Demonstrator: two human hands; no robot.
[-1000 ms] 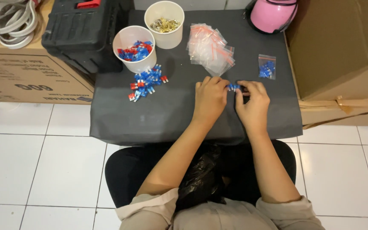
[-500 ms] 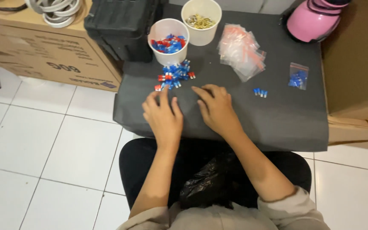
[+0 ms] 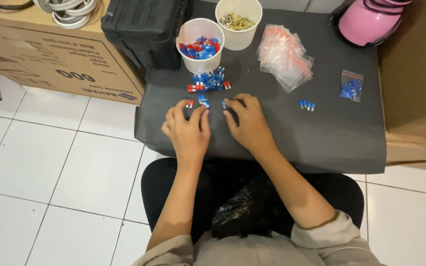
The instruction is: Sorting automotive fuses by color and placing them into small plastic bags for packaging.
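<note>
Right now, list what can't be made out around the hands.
Head view only:
- Left hand and right hand: the fingers cover the grip.
- Small blue and red pieces: too small to identify.
- Pink object: cut off by the top edge.

Even, fairly bright light is falling from overhead, glaring faintly on the white floor tiles [image 3: 50, 162] toward eight o'clock, casting only soft shadows under both hands, while fine detail is blurring slightly and edges are bowing mildly.
</note>
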